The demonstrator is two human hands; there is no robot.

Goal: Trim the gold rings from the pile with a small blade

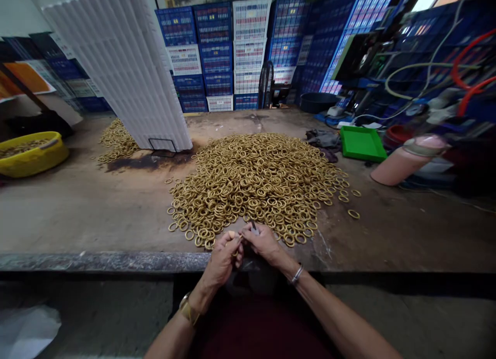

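Note:
A wide heap of brass rings [263, 173] spreads across the table in front of me, with loose rings around its edge. At the heap's near side, just above the table's front edge, my two hands meet. My left hand [225, 253] is closed on a brass ring [234, 254], largely covered by the fingers. In my right hand [265, 243], closed beside it, is a small tool with a dark end [253, 225] that sticks up between the fingers; its kind cannot be made out. The right fingertips touch or nearly touch the left ones.
A tall stack of white corrugated sheets [120, 64] stands left, near a smaller ring pile [116, 139]. A yellow basin [34, 155] holds small pieces at far left. To the right are a green tray [362, 143] and a pink cylinder [408, 160]. Stacked crates [213, 51] line the back.

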